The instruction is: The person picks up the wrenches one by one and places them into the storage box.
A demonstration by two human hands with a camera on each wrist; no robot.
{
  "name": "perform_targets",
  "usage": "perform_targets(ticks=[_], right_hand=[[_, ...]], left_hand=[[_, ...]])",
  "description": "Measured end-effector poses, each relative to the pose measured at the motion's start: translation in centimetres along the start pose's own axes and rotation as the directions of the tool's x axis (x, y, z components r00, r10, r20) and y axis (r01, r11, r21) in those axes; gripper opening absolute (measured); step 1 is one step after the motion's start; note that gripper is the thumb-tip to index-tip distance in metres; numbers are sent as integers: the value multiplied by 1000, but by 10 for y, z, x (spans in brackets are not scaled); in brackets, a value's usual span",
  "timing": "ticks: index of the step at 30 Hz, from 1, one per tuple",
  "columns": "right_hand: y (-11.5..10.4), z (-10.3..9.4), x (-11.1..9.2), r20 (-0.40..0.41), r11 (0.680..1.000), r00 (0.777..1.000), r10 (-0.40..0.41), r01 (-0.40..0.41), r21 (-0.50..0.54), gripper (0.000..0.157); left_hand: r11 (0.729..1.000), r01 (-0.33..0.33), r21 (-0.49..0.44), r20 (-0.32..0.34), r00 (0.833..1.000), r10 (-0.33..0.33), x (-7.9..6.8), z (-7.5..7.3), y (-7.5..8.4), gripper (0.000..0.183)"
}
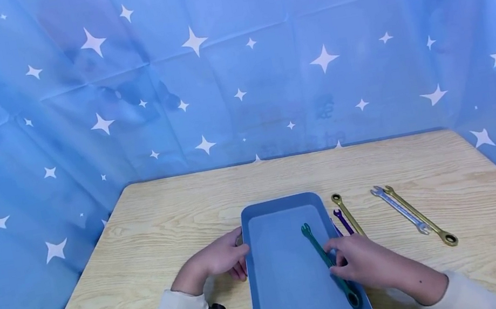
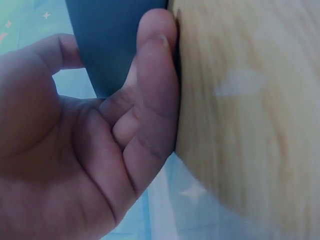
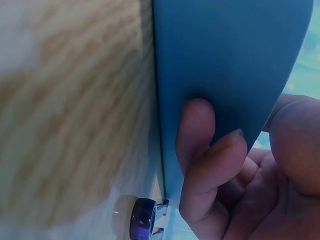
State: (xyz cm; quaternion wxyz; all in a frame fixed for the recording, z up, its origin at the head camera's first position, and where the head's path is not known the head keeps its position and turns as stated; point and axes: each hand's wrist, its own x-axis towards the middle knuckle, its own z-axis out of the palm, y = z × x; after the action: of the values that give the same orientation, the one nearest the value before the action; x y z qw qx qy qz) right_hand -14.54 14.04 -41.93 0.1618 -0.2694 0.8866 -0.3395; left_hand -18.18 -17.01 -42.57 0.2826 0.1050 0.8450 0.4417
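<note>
A blue rectangular tray (image 1: 292,300) sits on the table, its outer wall (image 2: 107,45) filling part of the left wrist view. My left hand (image 1: 218,258) grips its left side, thumb at the rim and fingers folded against the outside. Slanting inside the tray along the right side is a green combination wrench (image 1: 314,242), ring end toward me. Reaching over the right wall, my right hand (image 1: 361,261) pinches the wrench at mid-shaft between thumb and forefinger. In the right wrist view, its other fingers (image 3: 197,125) bend against the tray's outer wall (image 3: 225,50).
Just right of the tray lie a gold wrench (image 1: 348,214) and a purple wrench (image 1: 343,221), partly hidden by my right hand. Farther right, a silver-blue wrench (image 1: 400,210) lies beside another gold wrench (image 1: 423,215). A starry blue curtain (image 1: 234,69) hangs behind the wooden table (image 1: 177,204).
</note>
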Motion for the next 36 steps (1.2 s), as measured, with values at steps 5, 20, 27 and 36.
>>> perform_targets(ticks=[5, 20, 27, 36], right_hand=[[0, 0, 1, 8, 1000, 1000, 10, -10, -23, 49], [-6, 4, 2, -17, 991, 995, 99, -100, -89, 57], [-6, 4, 1, -19, 991, 997, 81, -82, -102, 61], [-6, 3, 0, 7, 994, 998, 60, -59, -86, 58]], left_hand=[[1000, 2, -3, -2, 1000, -2, 0, 0, 0, 58], [1000, -9, -7, 3, 1000, 9, 0, 1, -1, 58], [1000, -11, 4, 13, 1000, 11, 0, 0, 1, 58], [1000, -10, 10, 11, 1000, 10, 2, 0, 0, 58]])
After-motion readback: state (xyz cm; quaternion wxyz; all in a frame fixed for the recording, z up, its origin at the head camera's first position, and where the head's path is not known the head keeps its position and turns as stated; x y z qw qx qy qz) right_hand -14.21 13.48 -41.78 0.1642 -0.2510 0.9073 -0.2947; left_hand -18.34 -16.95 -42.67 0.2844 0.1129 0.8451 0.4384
